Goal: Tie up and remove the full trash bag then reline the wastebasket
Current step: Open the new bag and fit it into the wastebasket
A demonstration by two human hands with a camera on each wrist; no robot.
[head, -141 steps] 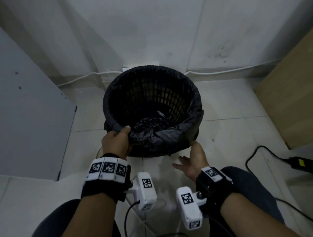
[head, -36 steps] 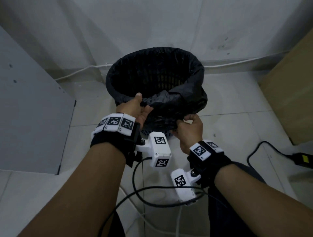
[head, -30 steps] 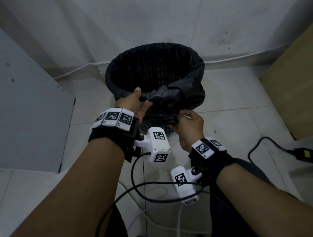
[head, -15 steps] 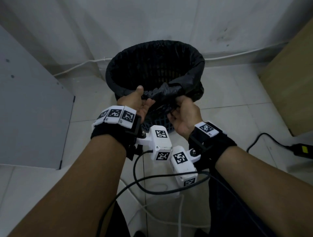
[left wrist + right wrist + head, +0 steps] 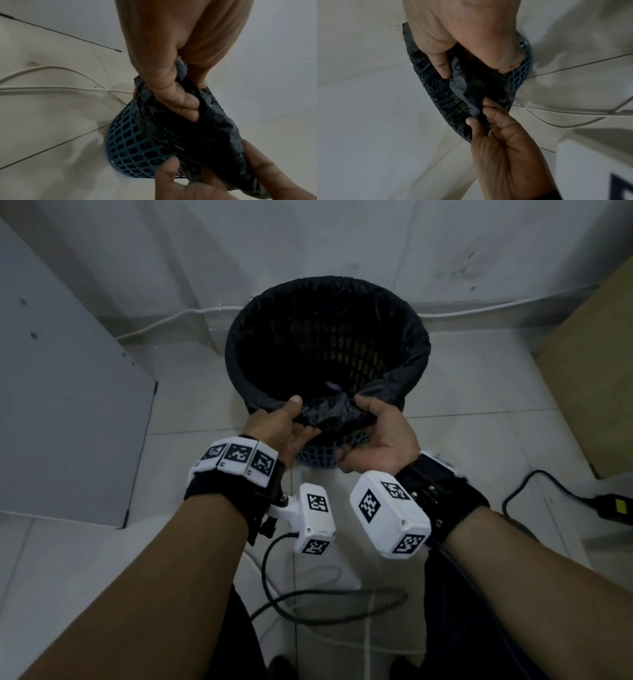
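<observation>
A blue mesh wastebasket (image 5: 318,462) stands on the tiled floor by the wall, lined with a black trash bag (image 5: 329,416) folded over its rim. The bag's near edge is bunched into a loose wad at the near rim. My left hand (image 5: 287,426) grips the left side of that wad, thumb on top. My right hand (image 5: 373,429) grips its right side, palm turned up. In the left wrist view my left fingers (image 5: 178,102) curl into the black plastic above the basket (image 5: 133,146). The right wrist view shows the bag (image 5: 471,92) held between both hands.
A grey panel (image 5: 68,405) stands at the left and a wooden cabinet (image 5: 596,392) at the right. A black power adapter (image 5: 613,505) with its cord lies at the right. A white cable (image 5: 164,320) runs along the wall. Black cables (image 5: 325,601) loop by my knees.
My right hand has come up from the floor beside the basket to the bag's near edge and turned palm up. Both hands have drawn the slack into a tighter wad.
</observation>
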